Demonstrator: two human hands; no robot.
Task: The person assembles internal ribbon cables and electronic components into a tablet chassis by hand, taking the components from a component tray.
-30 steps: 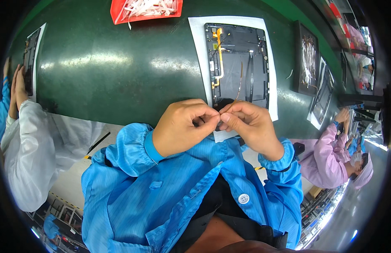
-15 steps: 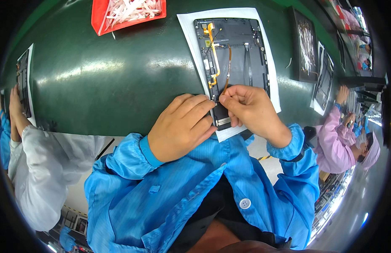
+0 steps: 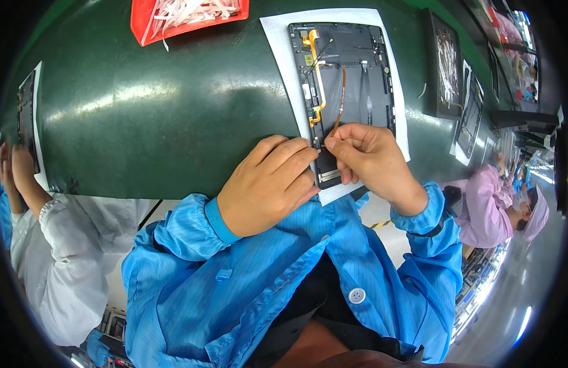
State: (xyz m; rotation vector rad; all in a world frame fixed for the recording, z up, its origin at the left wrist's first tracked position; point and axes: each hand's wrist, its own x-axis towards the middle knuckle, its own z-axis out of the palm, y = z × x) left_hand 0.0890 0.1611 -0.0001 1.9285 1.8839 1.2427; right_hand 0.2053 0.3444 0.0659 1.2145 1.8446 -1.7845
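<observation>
A black tablet housing [image 3: 355,86] lies on a white sheet [image 3: 284,43], its near end towards me. An orange flex cable [image 3: 321,92] runs down its left side. From the middle, a thin brown flex cable [image 3: 342,98] leads to its lower left part. My right hand [image 3: 373,156] is closed over the near end of the housing, thumb and forefinger pinching the lower end of the brown flex cable. My left hand [image 3: 268,184] rests at the housing's left edge, fingers close together and tips against it; its thumb is hidden.
A red bin [image 3: 192,27] of pale strips stands at the far left on the green table [image 3: 143,135]. Right of the sheet is a black tray [image 3: 444,67] of thin strips. Co-workers sit on both sides, a white sleeve [image 3: 69,245] at left and a pink sleeve [image 3: 483,208] at right.
The housing has shifted slightly right, and both my hands have moved with it. My right hand keeps its pinch on the brown flex cable. The left co-worker's hands have moved.
</observation>
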